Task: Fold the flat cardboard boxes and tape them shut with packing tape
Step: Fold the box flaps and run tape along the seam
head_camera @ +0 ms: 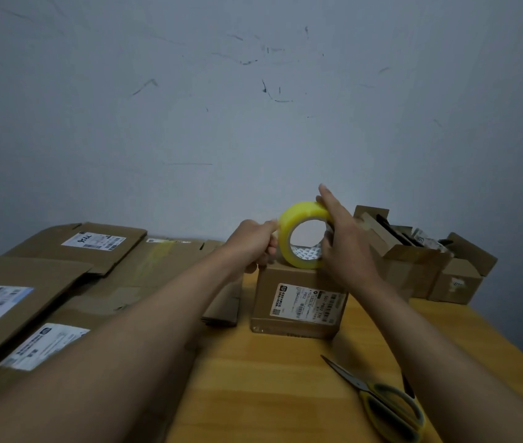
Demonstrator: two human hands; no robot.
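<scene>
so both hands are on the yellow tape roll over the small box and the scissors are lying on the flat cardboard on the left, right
Not quite. The scissors lie on the bare wooden table at the right, not on the flat cardboard. The head view shows it. The rest holds: the left hand and right hand are on the yellow tape roll over the small box.

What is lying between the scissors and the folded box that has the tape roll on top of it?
Nothing lies there. In the head view, only bare wooden table shows between the scissors and the folded box.
</scene>
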